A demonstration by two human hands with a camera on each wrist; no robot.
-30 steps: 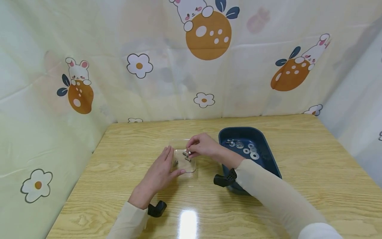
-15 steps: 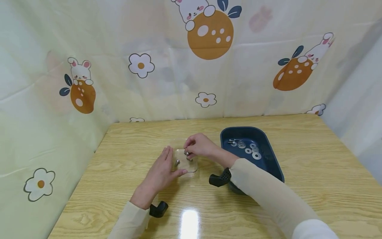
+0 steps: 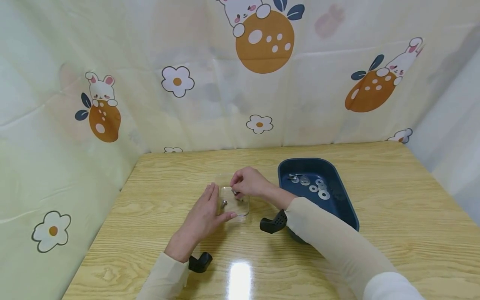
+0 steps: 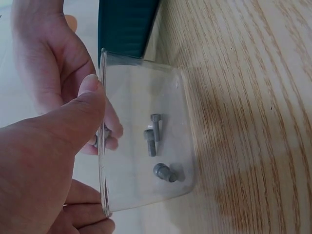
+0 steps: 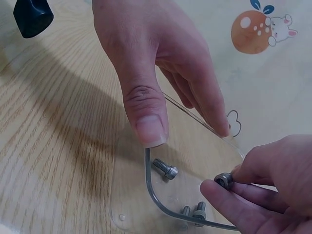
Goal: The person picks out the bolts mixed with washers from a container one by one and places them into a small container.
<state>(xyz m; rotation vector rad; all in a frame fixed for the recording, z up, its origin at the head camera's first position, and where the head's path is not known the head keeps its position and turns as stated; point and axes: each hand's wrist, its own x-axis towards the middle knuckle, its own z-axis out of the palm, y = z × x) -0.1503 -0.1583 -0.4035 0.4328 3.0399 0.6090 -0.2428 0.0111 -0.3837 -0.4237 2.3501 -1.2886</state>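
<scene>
A clear plastic box (image 3: 240, 213) stands on the table in front of me. My left hand (image 3: 200, 214) holds it, the thumb (image 5: 151, 130) on one rim and the fingers along another side. Inside the box lie a metal socket-head bolt (image 4: 165, 172) near one side and two more bolts (image 4: 149, 142) close together. Just over the box, my right hand (image 3: 250, 182) pinches another bolt (image 5: 224, 180) between thumb and fingertips. Its round head with a socket faces the right wrist camera. The shank is mostly hidden by the fingers.
Right of the box sits a dark blue bin (image 3: 348, 208) with several flat washers (image 3: 323, 194) and a few bolts or screws (image 3: 292, 178). My right forearm crosses over its near left side. A patterned curtain (image 3: 210, 112) hangs behind the table.
My right hand has shifted slightly left over the box, with the bolt in its fingertips. The left hand stays at the box. The head view has moved a little.
</scene>
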